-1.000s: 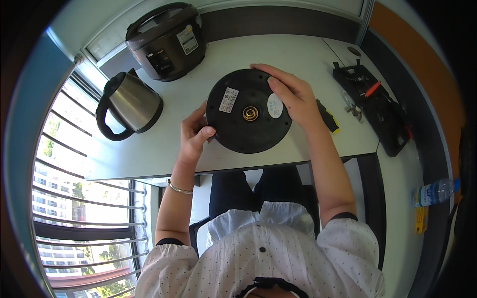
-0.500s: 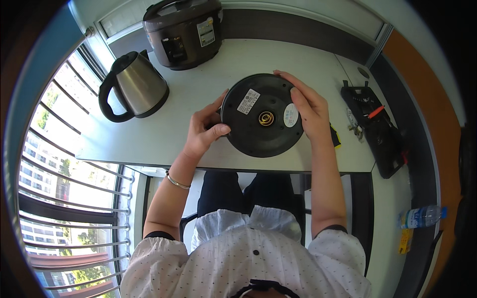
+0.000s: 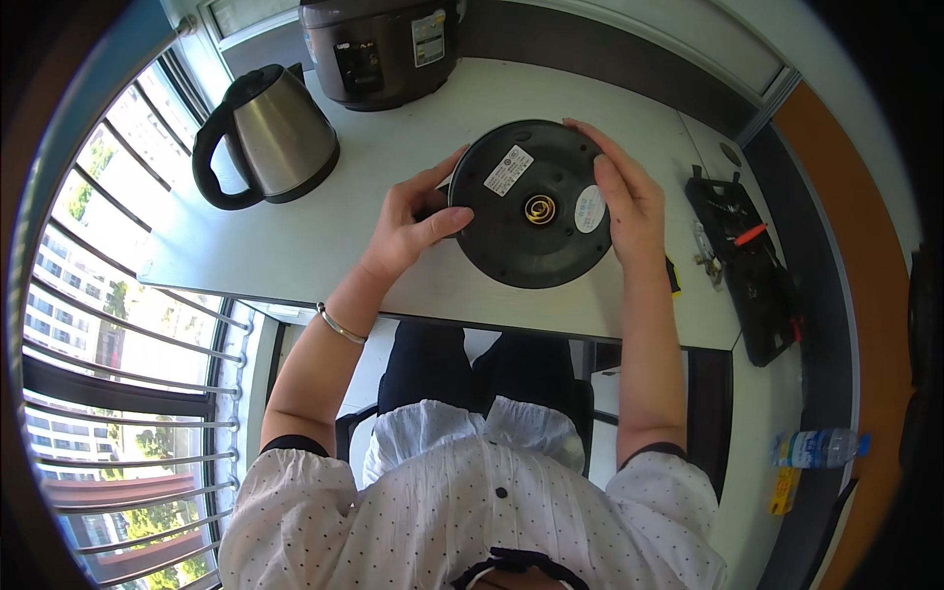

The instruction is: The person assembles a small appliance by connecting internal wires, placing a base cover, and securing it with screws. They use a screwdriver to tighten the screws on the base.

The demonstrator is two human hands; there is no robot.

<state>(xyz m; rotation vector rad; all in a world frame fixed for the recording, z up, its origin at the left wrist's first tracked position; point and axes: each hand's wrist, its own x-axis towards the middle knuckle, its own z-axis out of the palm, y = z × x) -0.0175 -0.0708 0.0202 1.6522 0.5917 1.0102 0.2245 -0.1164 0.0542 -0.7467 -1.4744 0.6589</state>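
Held between my two hands above the table is a round black appliance base [image 3: 536, 251], its flat face toward me. It carries a white label, an oval sticker and brass-coloured rings in a recess at its centre. My left hand [image 3: 418, 216] grips the left edge, with the thumb lying on the face and the fingers behind. On the upper right rim is my right hand [image 3: 634, 202], its fingers wrapped over the edge. Whatever lies behind the base is hidden. To its left stands a steel electric kettle [image 3: 285, 133] with a black handle.
A brown rice cooker [image 3: 383, 59] stands at the back. Along the right side lie an opened black tool case [image 3: 742, 265], a red-handled tool [image 3: 750, 234] and small metal parts [image 3: 705, 258]. A yellow-and-black object [image 3: 674, 277] shows beside my right forearm. A water bottle [image 3: 821, 449] lies lower right.
My view has shifted, so the kettle and rice cooker sit higher in the picture. Both hands keep the same hold on the black base.
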